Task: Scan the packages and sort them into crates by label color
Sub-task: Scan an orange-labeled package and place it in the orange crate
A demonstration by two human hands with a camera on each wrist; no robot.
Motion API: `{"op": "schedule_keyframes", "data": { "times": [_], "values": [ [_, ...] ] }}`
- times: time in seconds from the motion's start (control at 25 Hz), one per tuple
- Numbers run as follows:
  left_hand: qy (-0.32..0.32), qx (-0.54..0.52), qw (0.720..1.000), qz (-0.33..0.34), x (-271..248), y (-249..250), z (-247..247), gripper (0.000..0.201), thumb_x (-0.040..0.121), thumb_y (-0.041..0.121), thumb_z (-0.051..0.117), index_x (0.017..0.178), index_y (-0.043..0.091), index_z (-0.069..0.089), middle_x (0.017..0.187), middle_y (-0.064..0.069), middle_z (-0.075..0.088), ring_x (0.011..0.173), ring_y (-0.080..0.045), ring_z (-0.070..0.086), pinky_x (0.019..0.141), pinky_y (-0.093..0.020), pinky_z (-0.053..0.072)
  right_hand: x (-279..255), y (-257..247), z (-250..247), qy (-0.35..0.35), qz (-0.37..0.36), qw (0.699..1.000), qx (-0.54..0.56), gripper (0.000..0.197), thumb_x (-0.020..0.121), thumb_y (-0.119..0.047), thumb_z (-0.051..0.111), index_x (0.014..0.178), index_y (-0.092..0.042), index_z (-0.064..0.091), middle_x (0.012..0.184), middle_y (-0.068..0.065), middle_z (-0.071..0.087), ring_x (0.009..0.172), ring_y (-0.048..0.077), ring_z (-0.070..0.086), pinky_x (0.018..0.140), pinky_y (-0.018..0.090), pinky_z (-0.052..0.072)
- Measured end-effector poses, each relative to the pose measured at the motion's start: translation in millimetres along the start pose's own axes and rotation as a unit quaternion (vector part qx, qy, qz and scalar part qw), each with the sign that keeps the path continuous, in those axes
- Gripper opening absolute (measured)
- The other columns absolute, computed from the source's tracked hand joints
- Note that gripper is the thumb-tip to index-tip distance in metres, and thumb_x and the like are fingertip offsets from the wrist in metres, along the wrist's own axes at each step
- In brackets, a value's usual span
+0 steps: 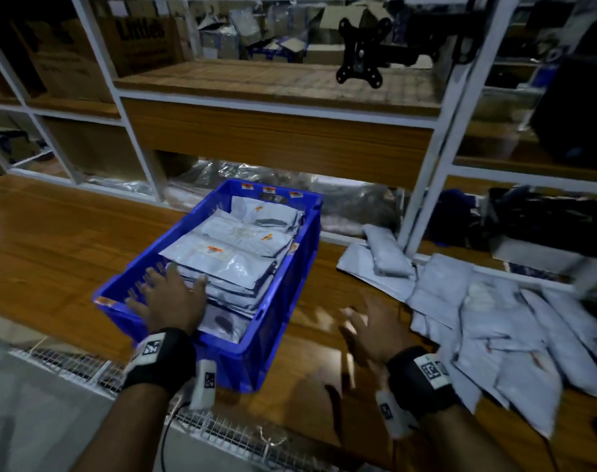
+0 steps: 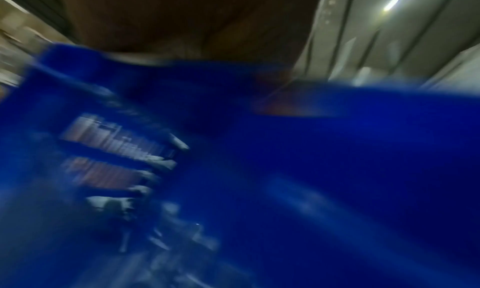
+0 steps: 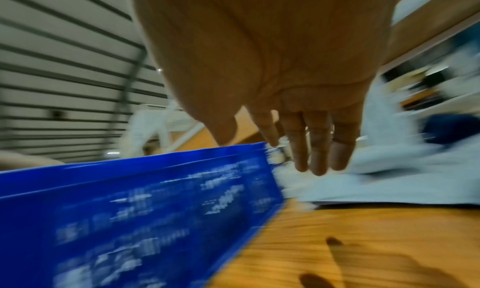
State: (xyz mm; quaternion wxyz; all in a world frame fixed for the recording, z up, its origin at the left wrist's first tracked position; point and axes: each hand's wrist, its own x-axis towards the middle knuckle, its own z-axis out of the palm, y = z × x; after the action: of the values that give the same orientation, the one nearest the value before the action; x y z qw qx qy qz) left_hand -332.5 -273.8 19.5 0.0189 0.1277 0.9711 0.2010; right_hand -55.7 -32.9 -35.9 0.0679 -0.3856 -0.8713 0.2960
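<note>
Blue crate (image 1: 290, 267) at 12 o'clock on the worktop (image 1: 68, 233), stacked with orange-labelled packages (image 1: 229, 253). Loose pile (image 1: 494, 318) at 3 o'clock. Left hand (image 1: 167, 301) spread flat over the crate's near corner; right hand (image 1: 372, 332) open, empty, above the worktop. The packages look like soft, slick, light bags: pinch an edge.

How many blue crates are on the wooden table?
1. The blue crate stands on the wooden table, left of the loose packages, with the left hand at its near corner. Others may be outside the view.
</note>
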Motion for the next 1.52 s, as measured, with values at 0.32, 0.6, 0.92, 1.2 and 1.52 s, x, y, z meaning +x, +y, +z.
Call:
{"op": "schedule_keyframes", "data": {
  "times": [0.32, 0.6, 0.92, 1.2, 1.52],
  "values": [
    [-0.052, -0.040, 0.955, 0.291, -130.5, 160.7, 62.8, 0.070, 0.106, 0.053, 0.047, 0.162, 0.015, 0.029, 0.171, -0.017, 0.021, 0.157, -0.037, 0.023, 0.124, -0.055, 0.028, 21.4, 126.3, -45.2, 0.009, 0.178, 0.974, -0.139, 0.069, 0.099, -0.058, 0.045, 0.157, -0.025, 0.029, 0.155, 0.023, 0.033, 0.139, 0.043, 0.036, 0.113, 0.047, 0.038],
    [-0.173, -0.081, 0.956, 0.222, -155.4, 212.5, 133.5, 0.067, 0.106, 0.048, 0.051, 0.162, 0.018, 0.029, 0.171, -0.012, 0.025, 0.158, -0.033, 0.024, 0.123, -0.055, 0.031, 40.3, 176.3, -47.0, -0.040, 0.033, 0.982, -0.179, 0.036, 0.103, -0.043, 0.049, 0.138, -0.038, 0.058, 0.165, 0.016, 0.017, 0.152, 0.039, 0.010, 0.121, 0.050, 0.026],
    [-0.168, -0.165, 0.961, 0.147, -190.6, 234.5, 150.4, 0.063, 0.105, 0.042, 0.055, 0.161, 0.021, 0.035, 0.167, -0.008, 0.037, 0.151, -0.030, 0.037, 0.121, -0.053, 0.037, 29.0, 182.3, -76.4, 0.063, -0.033, 0.996, -0.057, 0.059, 0.098, -0.034, 0.065, 0.149, -0.009, 0.048, 0.150, 0.011, 0.050, 0.139, 0.031, 0.041, 0.116, 0.039, 0.035],
    [-0.132, -0.247, 0.945, 0.166, -212.9, 251.2, 127.0, 0.056, 0.106, 0.040, 0.057, 0.157, 0.026, 0.040, 0.156, -0.003, 0.052, 0.140, -0.024, 0.051, 0.113, -0.046, 0.045, -16.5, 156.2, -144.1, 0.270, 0.003, 0.920, 0.285, 0.027, 0.081, -0.014, 0.086, 0.099, -0.027, 0.070, 0.110, -0.008, 0.071, 0.107, 0.010, 0.064, 0.095, 0.026, 0.053],
    [-0.300, -0.418, 0.839, 0.176, -239.4, 240.0, 114.9, 0.080, 0.096, 0.046, 0.073, 0.163, 0.029, 0.034, 0.148, 0.011, 0.050, 0.134, -0.012, 0.050, 0.094, -0.021, 0.049, -70.2, 164.5, -178.0, 0.251, 0.008, 0.868, 0.428, 0.023, 0.092, 0.000, 0.071, 0.096, -0.023, 0.067, 0.106, -0.003, 0.070, 0.110, 0.025, 0.065, 0.106, 0.053, 0.050]
  ]
}}
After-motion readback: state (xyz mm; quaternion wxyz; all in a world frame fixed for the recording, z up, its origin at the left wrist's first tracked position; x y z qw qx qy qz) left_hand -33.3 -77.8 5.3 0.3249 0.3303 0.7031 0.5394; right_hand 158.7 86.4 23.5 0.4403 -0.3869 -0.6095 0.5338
